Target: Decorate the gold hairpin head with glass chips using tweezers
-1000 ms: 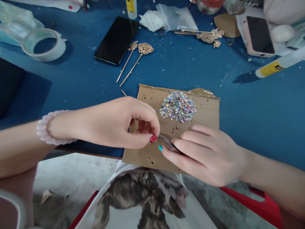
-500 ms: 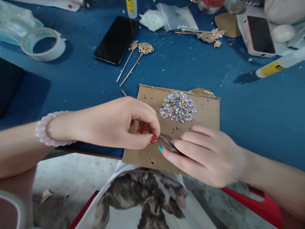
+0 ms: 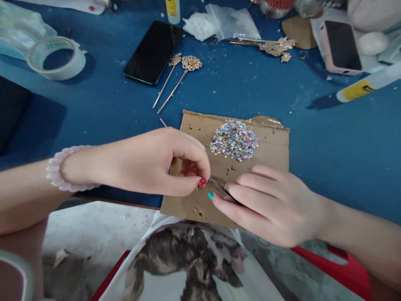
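My left hand point(image 3: 156, 163) is closed in a pinch above the cardboard. A gold hairpin point(image 3: 163, 122) is in it; the tip of its stem sticks out behind the hand, and a bit of gold shows under the thumb. Most of the hairpin is hidden. In my right hand point(image 3: 269, 205) are metal tweezers point(image 3: 222, 189), their tips right at the left thumb and finger. Whether the tips grip anything is too small to tell. Just beyond both hands, a heap of small multicoloured rhinestones point(image 3: 234, 140) lies on the cardboard sheet point(image 3: 272, 146).
Two gold hairpins point(image 3: 173, 85) lie beside a black phone point(image 3: 153, 52). More gold hairpins point(image 3: 275, 47) rest near a plastic bag point(image 3: 234, 23). A tape roll point(image 3: 77, 62) is at left, a glue tube point(image 3: 357, 90) at right, with a pink-edged device point(image 3: 343, 46) behind it.
The tweezers have tilted very slightly in my right hand. Both hands otherwise stay in place.
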The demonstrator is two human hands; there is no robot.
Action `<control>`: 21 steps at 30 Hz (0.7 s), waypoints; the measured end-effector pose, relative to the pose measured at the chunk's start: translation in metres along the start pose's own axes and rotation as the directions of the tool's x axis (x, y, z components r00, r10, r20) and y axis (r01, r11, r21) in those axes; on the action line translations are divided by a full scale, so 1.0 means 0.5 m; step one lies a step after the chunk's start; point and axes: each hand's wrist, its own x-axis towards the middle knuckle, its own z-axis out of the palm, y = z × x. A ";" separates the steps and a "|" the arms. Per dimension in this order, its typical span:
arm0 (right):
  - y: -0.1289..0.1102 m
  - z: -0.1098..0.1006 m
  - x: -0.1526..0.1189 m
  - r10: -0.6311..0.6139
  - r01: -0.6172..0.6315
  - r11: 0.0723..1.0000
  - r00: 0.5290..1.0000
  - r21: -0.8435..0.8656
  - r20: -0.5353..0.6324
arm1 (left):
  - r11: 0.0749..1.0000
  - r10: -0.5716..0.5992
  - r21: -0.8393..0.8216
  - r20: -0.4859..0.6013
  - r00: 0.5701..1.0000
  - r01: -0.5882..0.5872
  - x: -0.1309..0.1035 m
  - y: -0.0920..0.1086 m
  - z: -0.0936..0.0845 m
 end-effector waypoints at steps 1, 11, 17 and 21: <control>0.000 0.001 0.000 -0.001 0.001 1.000 1.000 -0.001 -0.001 | 1.000 -0.004 -0.005 -0.003 1.000 0.004 0.000 0.000 0.001; 0.000 -0.002 -0.002 -0.004 0.004 1.000 1.000 -0.006 0.020 | 1.000 -0.019 -0.025 -0.006 1.000 0.018 0.003 -0.002 0.005; 0.000 0.000 -0.002 -0.001 0.002 1.000 1.000 -0.012 0.008 | 0.998 -0.040 -0.039 0.005 0.999 0.040 0.004 0.000 0.005; 0.000 0.000 -0.001 -0.002 0.002 1.000 1.000 -0.010 0.011 | 0.999 -0.043 -0.033 0.027 0.999 0.043 0.003 0.003 -0.001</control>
